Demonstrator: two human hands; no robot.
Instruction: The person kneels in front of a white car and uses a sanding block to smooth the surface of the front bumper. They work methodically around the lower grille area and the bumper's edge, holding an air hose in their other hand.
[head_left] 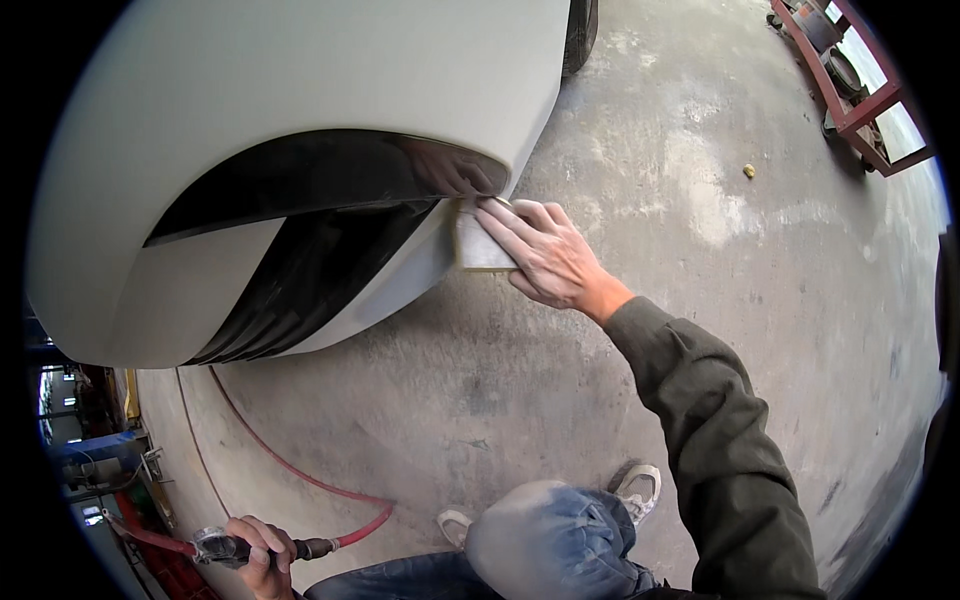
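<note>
My right hand (550,250) reaches out with its fingers stretched over a flat pale pad with a yellowish edge (485,246), pressing it against the corner of a car bumper (405,275). That corner lies just under the tip of a dark headlight (330,175). Down at the lower left, my left hand (262,555) has its fingers wrapped round a dusty black air tool (225,548). A red air hose (300,480) runs from the tool's fitting; the exact kind of tool is hard to make out.
The pale car body (280,70) fills the upper left, with a black slatted grille (320,280) beside the corner. The hose loops over the concrete floor (700,350). A red wheeled rack (860,110) stands at the far right. My knee (550,540) is bent below.
</note>
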